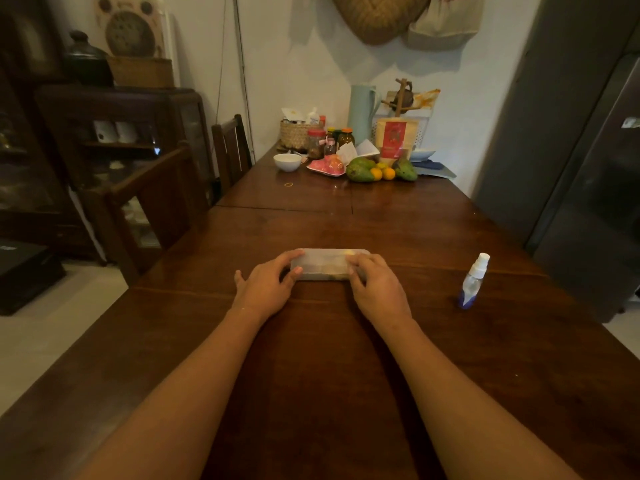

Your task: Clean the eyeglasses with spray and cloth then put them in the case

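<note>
Two bare hands rest on a translucent, frosted plastic eyeglass case lying flat and closed at the centre of the frame, on a long dark-brown wooden table. The left hand covers the left end of the case, fingers curled over its top edge and thumb against its near face. The right hand covers the right end, fingers bent over the lid. Both hands grip the case; neither is spread wide. A yellowish shape shows faintly through the lid; whether the eyeglasses are inside cannot be told.

A small clear spray bottle with a white nozzle and blue base stands upright at centre right of the frame, well apart from the right hand.

At the upper centre, on the far end of the table, sit a white ceramic bowl, a woven basket, several jars, green mangoes with small oranges, and a pale blue-green jug. Dark wooden chairs stand along the left side of the table.
</note>
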A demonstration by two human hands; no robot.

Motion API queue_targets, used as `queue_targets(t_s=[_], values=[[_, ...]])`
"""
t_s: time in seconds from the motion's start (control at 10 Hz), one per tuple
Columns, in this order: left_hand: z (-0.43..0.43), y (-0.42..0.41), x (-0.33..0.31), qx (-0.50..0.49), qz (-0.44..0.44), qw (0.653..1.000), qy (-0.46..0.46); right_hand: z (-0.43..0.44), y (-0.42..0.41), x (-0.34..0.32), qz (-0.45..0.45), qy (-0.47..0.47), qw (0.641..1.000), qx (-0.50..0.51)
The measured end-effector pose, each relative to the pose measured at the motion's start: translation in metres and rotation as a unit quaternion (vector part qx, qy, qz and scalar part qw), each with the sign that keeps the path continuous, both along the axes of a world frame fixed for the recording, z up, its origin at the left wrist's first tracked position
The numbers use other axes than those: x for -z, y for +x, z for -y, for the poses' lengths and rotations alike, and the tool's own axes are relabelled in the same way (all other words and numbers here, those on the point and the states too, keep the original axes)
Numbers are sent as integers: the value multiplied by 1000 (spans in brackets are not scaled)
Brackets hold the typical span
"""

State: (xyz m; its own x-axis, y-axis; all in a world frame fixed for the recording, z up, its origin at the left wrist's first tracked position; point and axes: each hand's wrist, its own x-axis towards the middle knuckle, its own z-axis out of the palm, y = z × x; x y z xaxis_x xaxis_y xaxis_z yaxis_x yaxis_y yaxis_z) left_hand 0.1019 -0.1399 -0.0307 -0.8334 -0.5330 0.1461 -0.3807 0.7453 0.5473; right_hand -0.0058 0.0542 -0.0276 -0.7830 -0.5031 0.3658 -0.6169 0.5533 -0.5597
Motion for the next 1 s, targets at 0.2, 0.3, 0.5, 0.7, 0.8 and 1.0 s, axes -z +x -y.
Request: queue_targets(t_s=[0.2,0.3,0.5,0.7,0.8,1.0], values=[[5,-3,-2,8,-3,1000,4,0,-5,0,-8,53,998,23],[7,-5,-2,33,-3,999,-12,1,-11,0,-3,16,999,45],[11,-17,0,94,12,995,-43,1,-17,2,33,-41,994,92],[15,-19,4,136,13,989,-52,-7,-12,-2,47,-73,990,108],[9,-16,0,138,24,989,-53,-11,-12,-4,48,-73,989,116],[22,-33,-29,139,-45,958,247,-18,-18,-4,27,-178,978,103]])
